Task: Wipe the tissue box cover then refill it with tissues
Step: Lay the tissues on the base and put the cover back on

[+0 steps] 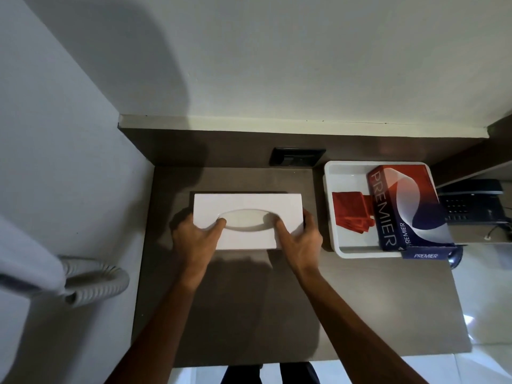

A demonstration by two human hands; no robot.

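A white tissue box cover (246, 202) with an oval slot in its top lies in the middle of the brown table (277, 300). My left hand (194, 236) grips its left end, thumb at the slot's left edge. My right hand (299, 239) grips its right end, thumb at the slot's right edge. A red, white and blue PREMIER tissue box (404, 206) leans in a white tray (331, 189) to the right. Folded beside that box in the tray is a red cloth (350, 212).
A black wall socket (296, 157) sits behind the cover. A dark telephone (471, 202) stands on a shelf at the right. A grey ribbed hose (97, 284) hangs by the left wall. The table's front edge is near my legs.
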